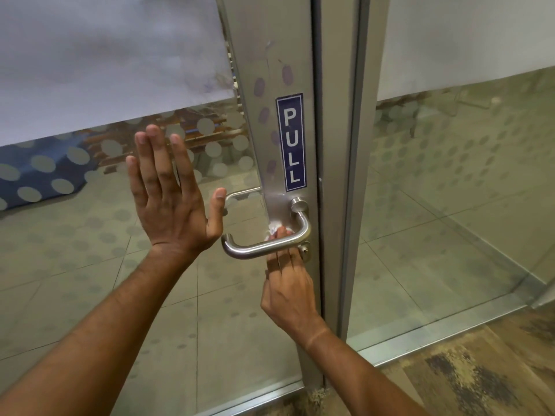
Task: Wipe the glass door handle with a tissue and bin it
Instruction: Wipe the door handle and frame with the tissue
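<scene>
A: Item one, door handle (267, 246)?
B: Brushed steel lever, bent in a U, fixed to the metal stile of the glass door (186, 295). Its bar runs level and points left from its round mount; the free end curls back toward the door.

A: Item two, tissue (274, 228)?
B: White, crumpled, small. It sits behind the handle's bar, pressed against the stile, just above the bar and left of the mount. Only a scrap shows.

A: Right hand (289, 291)?
B: Below the handle, back of the hand to the camera. The fingers pass up behind the bar and are closed on the tissue; fingertips show above the bar.

A: Left hand (172, 193)?
B: Left of the handle and higher, open, fingers spread and pointing up, held flat at the glass. Whether the palm touches the pane, I cannot tell. It grips nothing.

A: Other entries near the handle?
B: Sign (292, 142), blue with white letters reading PULL, vertical, on the stile straight above the mount. Lock cylinder (305, 251), just below the handle's bend, partly hidden by the right hand. A second lever (240, 195) shows through the glass, left of the stile. Frosted dots cover the pane. Door frame (348, 175), upright, right of the handle. Floor (480, 379), wood-patterned, below and right of it.
</scene>
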`<move>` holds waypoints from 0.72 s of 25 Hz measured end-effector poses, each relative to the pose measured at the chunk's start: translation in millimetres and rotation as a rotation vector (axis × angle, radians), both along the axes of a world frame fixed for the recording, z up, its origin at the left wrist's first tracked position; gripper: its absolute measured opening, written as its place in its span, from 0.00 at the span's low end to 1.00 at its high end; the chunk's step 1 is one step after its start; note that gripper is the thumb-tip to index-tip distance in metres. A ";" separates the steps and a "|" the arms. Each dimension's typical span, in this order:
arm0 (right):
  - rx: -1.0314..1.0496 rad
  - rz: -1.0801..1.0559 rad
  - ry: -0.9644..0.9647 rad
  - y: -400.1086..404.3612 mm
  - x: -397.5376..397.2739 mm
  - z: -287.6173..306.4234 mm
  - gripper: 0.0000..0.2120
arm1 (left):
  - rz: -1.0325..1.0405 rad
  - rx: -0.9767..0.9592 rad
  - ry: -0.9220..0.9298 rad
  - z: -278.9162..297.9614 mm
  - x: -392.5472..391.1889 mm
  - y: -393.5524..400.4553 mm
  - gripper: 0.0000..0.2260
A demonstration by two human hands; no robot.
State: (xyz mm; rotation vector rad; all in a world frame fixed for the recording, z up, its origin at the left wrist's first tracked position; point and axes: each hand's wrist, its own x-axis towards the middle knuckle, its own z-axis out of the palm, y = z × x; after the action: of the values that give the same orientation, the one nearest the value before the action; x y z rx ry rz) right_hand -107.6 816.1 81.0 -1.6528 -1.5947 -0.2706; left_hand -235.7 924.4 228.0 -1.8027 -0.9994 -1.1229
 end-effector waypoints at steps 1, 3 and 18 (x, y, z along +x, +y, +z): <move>-0.014 0.000 -0.010 -3.7 -0.2 -0.4 0.39 | -0.001 -0.002 0.004 0.3 0.2 -0.3 0.37; 0.007 -0.013 -0.009 1.9 -1.6 12.3 0.37 | -0.008 -0.017 0.010 1.2 0.1 -0.6 0.38; 0.209 -0.236 0.412 -10.7 23.4 32.8 0.12 | -0.012 -0.046 0.013 0.3 -1.9 -1.4 0.37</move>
State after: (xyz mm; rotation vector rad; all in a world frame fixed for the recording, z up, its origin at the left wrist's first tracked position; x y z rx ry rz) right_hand -84.3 805.4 113.7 -1.6088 -1.0328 -0.1929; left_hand -237.6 923.0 228.4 -1.8526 -1.0161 -1.1022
